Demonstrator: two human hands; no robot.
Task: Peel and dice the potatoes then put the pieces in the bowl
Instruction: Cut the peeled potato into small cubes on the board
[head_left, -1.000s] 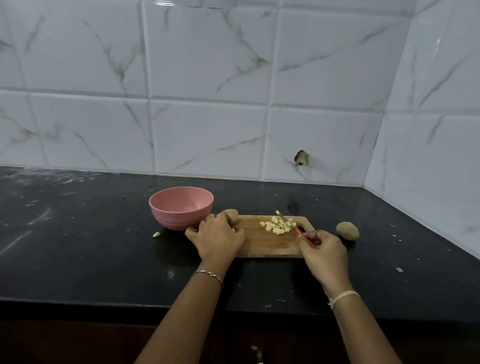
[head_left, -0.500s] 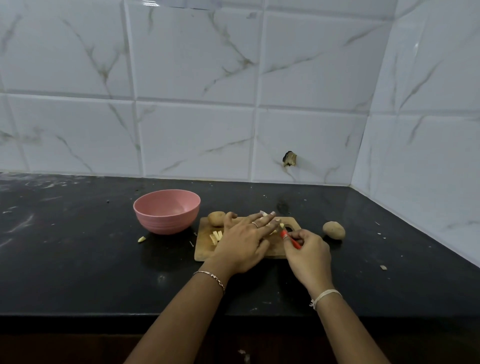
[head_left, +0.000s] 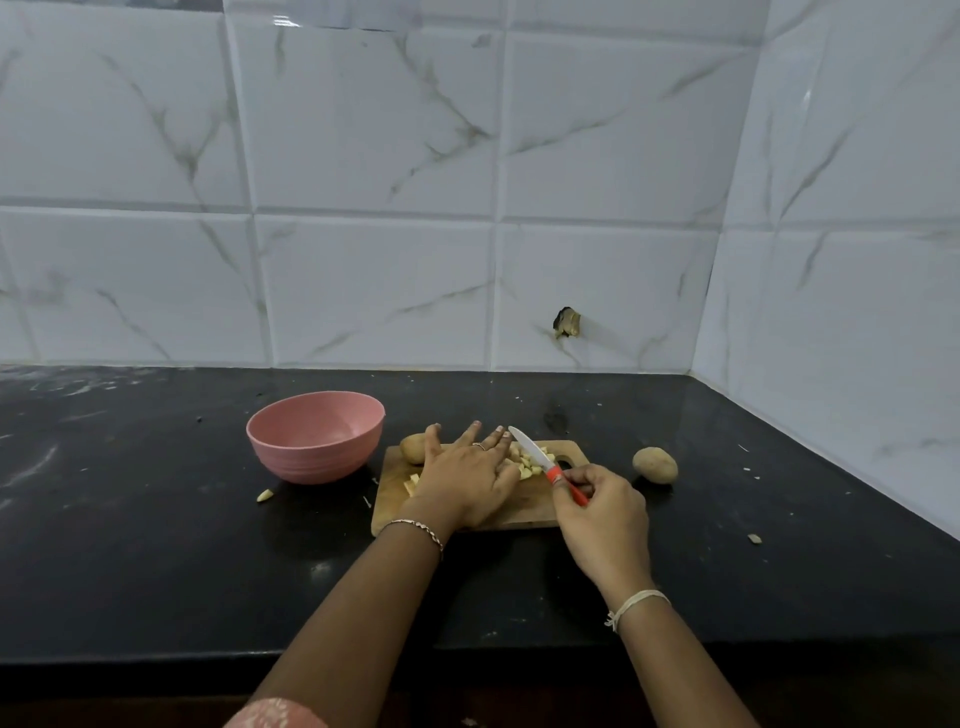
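while your left hand (head_left: 465, 480) is lying flat on the dice (head_left: 527, 470) mid-frame, right hand (head_left: 605, 514) gripping the knife (head_left: 545, 464), they're probably handling light, slippery: cup them.

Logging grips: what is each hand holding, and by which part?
The right hand grips the knife by its red handle. The left hand holds nothing; its straight fingers lie over the diced pieces on the board.

Pink bowl (head_left: 316, 436), black counter (head_left: 156, 545)
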